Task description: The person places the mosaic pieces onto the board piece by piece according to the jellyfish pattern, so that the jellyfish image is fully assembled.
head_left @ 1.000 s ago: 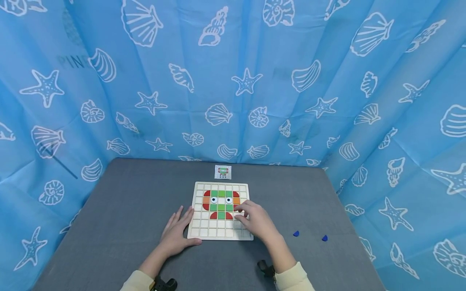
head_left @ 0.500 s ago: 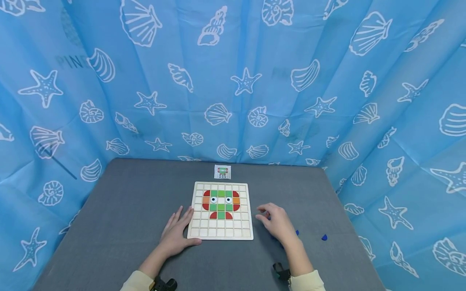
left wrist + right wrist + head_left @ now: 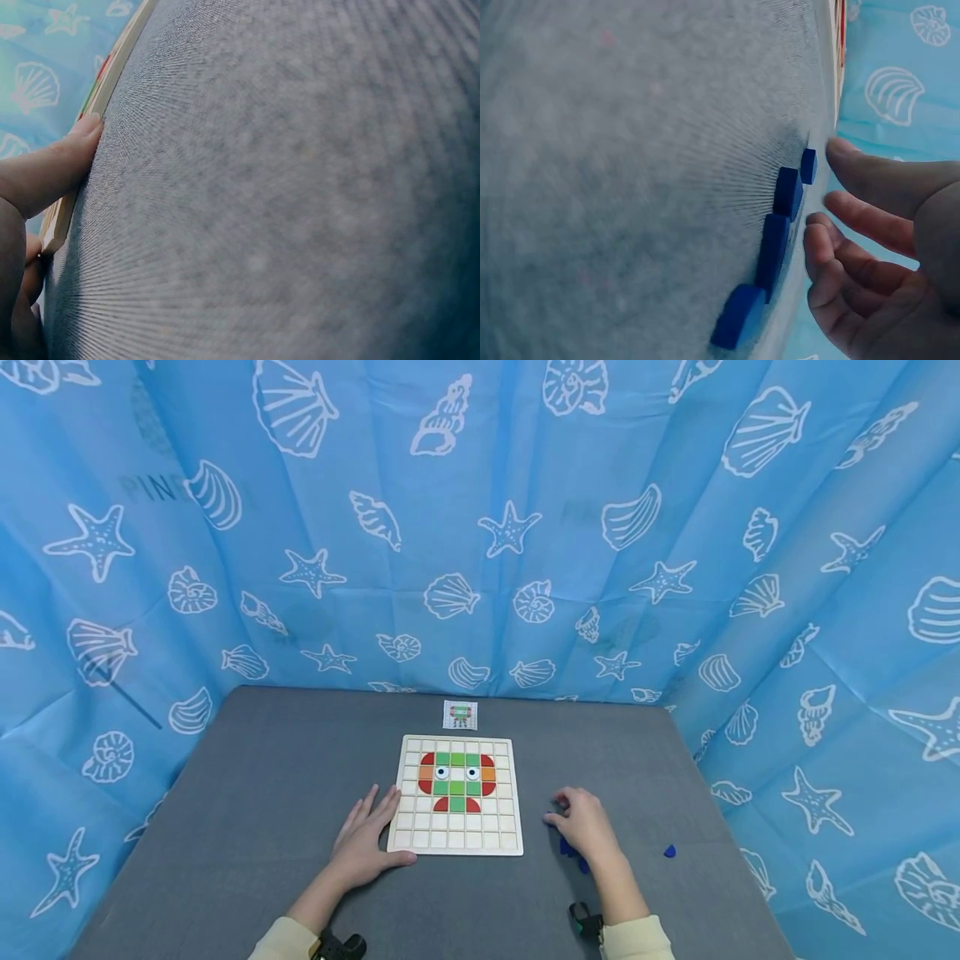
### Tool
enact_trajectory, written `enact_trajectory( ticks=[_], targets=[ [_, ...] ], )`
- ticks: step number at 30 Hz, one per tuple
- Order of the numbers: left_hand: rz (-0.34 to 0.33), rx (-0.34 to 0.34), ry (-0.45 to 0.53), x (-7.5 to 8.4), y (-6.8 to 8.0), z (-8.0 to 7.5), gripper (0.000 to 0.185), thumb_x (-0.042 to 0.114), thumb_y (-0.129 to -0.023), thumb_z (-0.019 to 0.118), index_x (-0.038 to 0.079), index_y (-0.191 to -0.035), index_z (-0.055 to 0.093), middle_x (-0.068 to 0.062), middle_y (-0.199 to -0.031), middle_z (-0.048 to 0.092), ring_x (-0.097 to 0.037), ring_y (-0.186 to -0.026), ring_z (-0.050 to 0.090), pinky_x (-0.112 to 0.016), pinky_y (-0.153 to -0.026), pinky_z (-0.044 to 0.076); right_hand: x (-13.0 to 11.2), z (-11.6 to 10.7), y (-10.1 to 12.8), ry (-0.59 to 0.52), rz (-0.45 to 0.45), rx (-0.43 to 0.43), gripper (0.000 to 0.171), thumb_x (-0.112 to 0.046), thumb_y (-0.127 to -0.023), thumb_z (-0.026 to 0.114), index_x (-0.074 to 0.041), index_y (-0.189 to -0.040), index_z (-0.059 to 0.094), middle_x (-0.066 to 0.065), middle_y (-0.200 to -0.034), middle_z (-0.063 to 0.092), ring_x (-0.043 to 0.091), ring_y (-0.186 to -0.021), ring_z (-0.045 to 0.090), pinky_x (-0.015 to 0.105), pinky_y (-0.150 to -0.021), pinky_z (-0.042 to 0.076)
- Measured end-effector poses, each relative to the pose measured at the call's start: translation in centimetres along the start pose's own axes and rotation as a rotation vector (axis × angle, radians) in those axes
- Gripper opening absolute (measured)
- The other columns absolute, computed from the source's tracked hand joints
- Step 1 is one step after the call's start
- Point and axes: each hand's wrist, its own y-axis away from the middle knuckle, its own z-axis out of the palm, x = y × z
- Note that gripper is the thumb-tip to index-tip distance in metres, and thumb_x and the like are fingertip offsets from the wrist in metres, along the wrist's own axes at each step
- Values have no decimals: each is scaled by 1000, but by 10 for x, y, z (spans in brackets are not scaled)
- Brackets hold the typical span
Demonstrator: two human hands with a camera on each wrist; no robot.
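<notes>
Blue flat wooden pieces (image 3: 774, 247) lie in a short row on the grey felt-covered table (image 3: 247, 810), just under the right hand (image 3: 583, 828). From the right wrist view I count four of them: small, thick, painted deep blue, the nearest one with a rounded edge. In the head view I see only a little blue under the hand (image 3: 572, 849). The fingers (image 3: 870, 221) of this hand are loosely bent over the pieces with gaps between them, and I cannot see any finger closed on a piece, so I read the hand as relaxed and holding nothing.

To the left of these pieces, near but not touching, lies the square pale wooden grid board (image 3: 456, 795). It has red, green and orange tiles forming a small figure with two round eyes in the upper middle part; the lower rows show bare wood. The left hand (image 3: 365, 842) rests flat on the table against the left lower corner of the board, fingers straight and a little spread, with the thumb along the near edge. In the left wrist view one fingertip (image 3: 84, 129) touches the board's side.

One more small blue piece (image 3: 669, 851) lies alone on the table, further right, well apart from the hand. Beyond the board, near the far edge of the table, stands a small picture card (image 3: 460, 714) showing a similar figure. Around the table on three sides hangs a light blue curtain with white shells and starfish (image 3: 525, 527).
</notes>
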Motion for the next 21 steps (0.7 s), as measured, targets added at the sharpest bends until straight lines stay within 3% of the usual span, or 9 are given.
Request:
enact_trajectory(
  ticks=[11,21],
  targets=[
    [20,-4,0,-1,0,0,115,72,-72,75,15,-161,27,-2,-168,24,-32,-158,5,-55,-125,8,1,-1,-1,-32,-12,-118,22,-9,-80,84,-4,-99,74,4,-88,68,16,-81,63,39,-74,56],
    [7,6,2,0,0,0,116,71,-71,76,15,-161,28,-2,-167,25,-32,-158,5,-55,-125,8,3,2,1,2,-91,-147,15,-8,-85,80,-6,-98,74,3,-88,64,13,-78,60,35,-69,54]
  ],
)
